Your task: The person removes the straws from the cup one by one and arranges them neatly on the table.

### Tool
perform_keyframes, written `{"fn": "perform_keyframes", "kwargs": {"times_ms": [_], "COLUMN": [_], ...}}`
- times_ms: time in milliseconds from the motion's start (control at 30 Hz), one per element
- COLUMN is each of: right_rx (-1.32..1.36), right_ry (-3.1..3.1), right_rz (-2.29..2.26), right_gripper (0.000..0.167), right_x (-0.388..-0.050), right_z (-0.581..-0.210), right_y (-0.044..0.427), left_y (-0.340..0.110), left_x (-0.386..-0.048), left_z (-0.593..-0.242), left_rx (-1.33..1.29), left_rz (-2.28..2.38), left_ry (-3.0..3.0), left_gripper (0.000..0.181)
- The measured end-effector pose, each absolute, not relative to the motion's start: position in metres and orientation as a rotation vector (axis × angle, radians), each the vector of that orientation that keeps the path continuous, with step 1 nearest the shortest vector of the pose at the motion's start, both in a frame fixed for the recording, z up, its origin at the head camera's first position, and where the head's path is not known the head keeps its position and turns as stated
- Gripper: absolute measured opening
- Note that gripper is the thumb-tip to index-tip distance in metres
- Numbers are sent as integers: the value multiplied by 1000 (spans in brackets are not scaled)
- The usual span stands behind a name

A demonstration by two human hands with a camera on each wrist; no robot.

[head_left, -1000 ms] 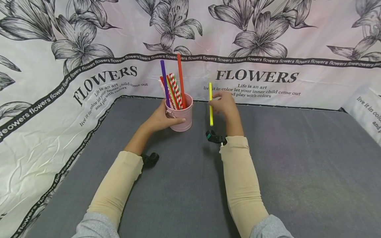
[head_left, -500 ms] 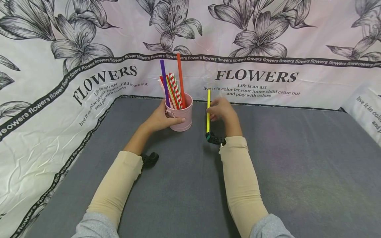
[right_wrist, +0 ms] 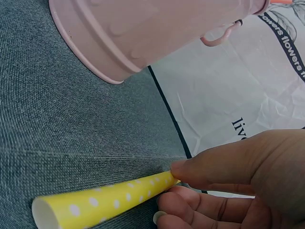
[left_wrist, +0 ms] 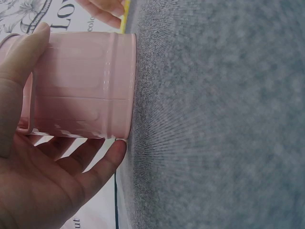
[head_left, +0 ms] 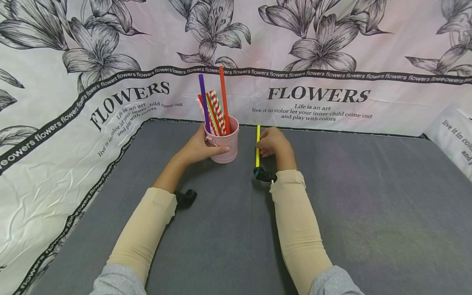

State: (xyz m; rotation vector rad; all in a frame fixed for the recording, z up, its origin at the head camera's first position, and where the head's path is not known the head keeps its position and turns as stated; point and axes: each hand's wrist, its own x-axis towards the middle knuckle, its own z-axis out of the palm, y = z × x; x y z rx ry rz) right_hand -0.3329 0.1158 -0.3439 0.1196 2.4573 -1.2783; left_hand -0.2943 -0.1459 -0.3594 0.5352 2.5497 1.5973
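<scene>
A pink metal bucket point(head_left: 228, 151) stands upright on the table, with my left hand point(head_left: 195, 146) holding its side. In the left wrist view my thumb lies along one side of the bucket point(left_wrist: 76, 81) and my fingers go round the other. My right hand point(head_left: 275, 141) is to the right of the bucket, pinching a yellow paper straw point(head_left: 257, 153) between thumb and fingers. White dots cover the straw point(right_wrist: 112, 200) in the right wrist view, and it lies low at the tabletop. Whether its full length touches the cloth I cannot tell.
Inside the bucket lean a purple straw point(head_left: 203, 100), an orange-red straw point(head_left: 223, 98) and several striped straws point(head_left: 217, 114). Grey cloth covers the table point(head_left: 221, 229). Behind it hangs a white flower-printed sheet point(head_left: 236, 98), close to the bucket.
My right hand has lowered the yellow straw toward the table and brought it slightly nearer to me. My left hand and the bucket have stayed in place.
</scene>
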Motion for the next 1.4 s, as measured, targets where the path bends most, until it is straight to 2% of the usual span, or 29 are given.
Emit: {"fn": "perform_keyframes", "kwargs": {"times_ms": [267,500,867,1167,1400], "right_rx": [97,70,87,60,56], "right_ry": [2515,2648,2669,2736,2781], "right_rz": [-1217,-1086,-1022,-973,-1055], "right_gripper": [44,35,48,33,45], "right_x": [-331,-330,-327,-325,-324], "right_z": [-344,-342,-344,-341,-328], "right_y": [114,114,113,109,104], "left_y": [-145,-146,-146,-146,-146], "left_x": [-285,-294,-295,-297,-295], "left_z": [-350,-360,-361,-361,-360], "left_rx": [517,547,547,530,551], "left_rz": [1581,1588,1609,1623,1602], "left_ry": [2555,2569,2556,2517,2541], "left_gripper": [99,100,99,101,99]}}
